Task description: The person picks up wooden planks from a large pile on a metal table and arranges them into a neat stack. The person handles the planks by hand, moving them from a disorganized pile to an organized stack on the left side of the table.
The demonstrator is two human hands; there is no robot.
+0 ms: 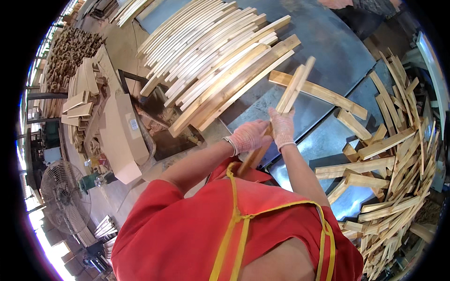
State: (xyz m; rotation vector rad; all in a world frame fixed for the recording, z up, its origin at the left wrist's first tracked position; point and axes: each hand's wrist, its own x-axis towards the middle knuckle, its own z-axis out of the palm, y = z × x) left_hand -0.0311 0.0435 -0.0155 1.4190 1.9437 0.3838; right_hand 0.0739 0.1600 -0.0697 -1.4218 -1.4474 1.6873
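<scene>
Item: your left hand point(248, 136) & right hand point(283, 127) clench paired wood strips point(294, 90); risk—long free end above grip may twist, slip.

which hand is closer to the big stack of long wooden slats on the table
Left. The left hand grips the lower part of the held wooden strips, on the side facing the stack of slats. The right hand grips the same strips just beyond, farther from the stack.

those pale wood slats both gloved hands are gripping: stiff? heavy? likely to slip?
The pale wooden slats look rigid: they stick out well past the left hand and right hand without sagging. Probably light, being thin and narrow. Slipping seems unlikely, since both wear knit gloves on what looks like rough-sawn wood.
</scene>
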